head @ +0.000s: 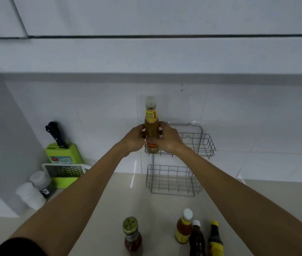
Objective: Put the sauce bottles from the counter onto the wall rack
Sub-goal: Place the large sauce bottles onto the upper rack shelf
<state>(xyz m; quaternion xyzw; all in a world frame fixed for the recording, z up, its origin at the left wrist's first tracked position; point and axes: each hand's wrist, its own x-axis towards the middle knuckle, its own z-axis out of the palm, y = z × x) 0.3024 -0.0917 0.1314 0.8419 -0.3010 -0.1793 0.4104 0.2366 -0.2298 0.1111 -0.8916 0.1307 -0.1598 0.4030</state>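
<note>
A tall sauce bottle (151,119) with a white cap and a yellow-red label stands upright at the left end of the upper basket of the wire wall rack (206,145). My left hand (134,139) grips its left side and my right hand (166,139) grips its right side, around the middle. The bottle's base sits at the level of the basket's front rail. The lower basket (172,180) holds nothing. On the counter near me stand a gold-capped bottle (132,235), an orange sauce bottle with a white cap (184,226), a dark brown bottle (197,239) and a yellow-capped dark bottle (214,239).
A green knife block (63,152) with a black-handled knife stands at the back left. A grater (65,171) leans in front of it. Two white-lidded jars (33,189) sit by the left wall. A cabinet underside (146,76) overhangs the rack.
</note>
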